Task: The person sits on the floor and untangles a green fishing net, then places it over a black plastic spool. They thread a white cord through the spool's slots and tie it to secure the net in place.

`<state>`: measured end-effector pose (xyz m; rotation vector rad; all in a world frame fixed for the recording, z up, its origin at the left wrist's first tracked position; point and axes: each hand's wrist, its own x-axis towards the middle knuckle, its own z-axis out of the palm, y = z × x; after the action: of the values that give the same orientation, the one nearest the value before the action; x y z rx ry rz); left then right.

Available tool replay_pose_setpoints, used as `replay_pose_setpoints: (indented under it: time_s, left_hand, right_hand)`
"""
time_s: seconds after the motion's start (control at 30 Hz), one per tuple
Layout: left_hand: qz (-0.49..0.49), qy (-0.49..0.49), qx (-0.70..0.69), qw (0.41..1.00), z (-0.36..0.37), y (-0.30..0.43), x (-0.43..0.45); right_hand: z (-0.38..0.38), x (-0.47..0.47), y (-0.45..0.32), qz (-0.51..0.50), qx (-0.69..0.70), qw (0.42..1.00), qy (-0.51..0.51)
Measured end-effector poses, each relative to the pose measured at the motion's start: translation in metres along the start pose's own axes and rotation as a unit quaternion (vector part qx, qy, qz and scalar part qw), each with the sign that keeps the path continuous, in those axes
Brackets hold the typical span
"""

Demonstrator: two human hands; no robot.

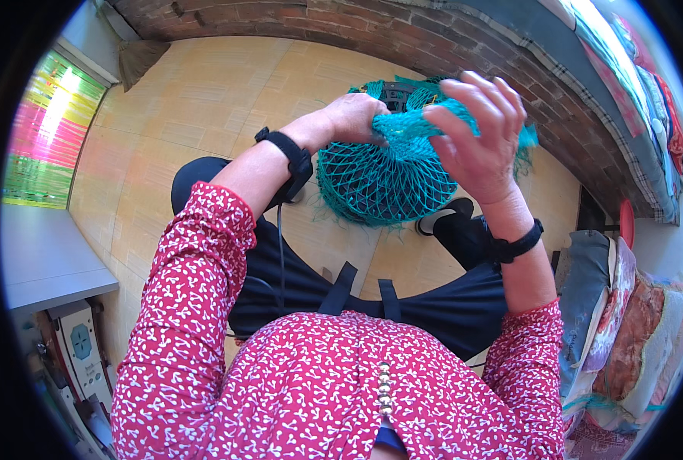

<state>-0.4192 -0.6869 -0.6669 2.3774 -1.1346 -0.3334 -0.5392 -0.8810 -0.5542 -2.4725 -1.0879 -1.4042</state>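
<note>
Green netting [387, 187] covers a dark, round, basket-like object [397, 95] that stands on the floor between my feet. Above it my left hand [360, 118] is closed around a gathered bunch of the net. To its right, my right hand [479, 135] is raised with fingers spread, beside the bunched strands, which run behind it; whether the thumb touches them I cannot tell. The loose end of the net shows past the right hand. What lies inside the dark object is hidden by the net.
A brick base [376, 31] under a cloth-covered bed curves along the far side. Folded fabrics [629, 333] are stacked at the right. A grey tabletop [54, 253] juts in at the left, near a colourful strip curtain [51, 138]. A broom [137, 60] leans at the upper left.
</note>
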Motion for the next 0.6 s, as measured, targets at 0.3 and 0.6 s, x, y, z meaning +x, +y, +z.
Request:
replay_pose_setpoints:
  time_s: [0.3,0.6]
  left_hand:
    - [-0.067,0.087,-0.401,0.909,0.023,-0.007,-0.028]
    - [-0.030,0.000,-0.415,0.910,0.021,-0.009,-0.028]
  right_hand:
    - [0.007,-0.117,0.063,0.556,0.199,0.777,0.218]
    - [0.010,-0.164,0.056,0.698,0.600,0.339,-0.194]
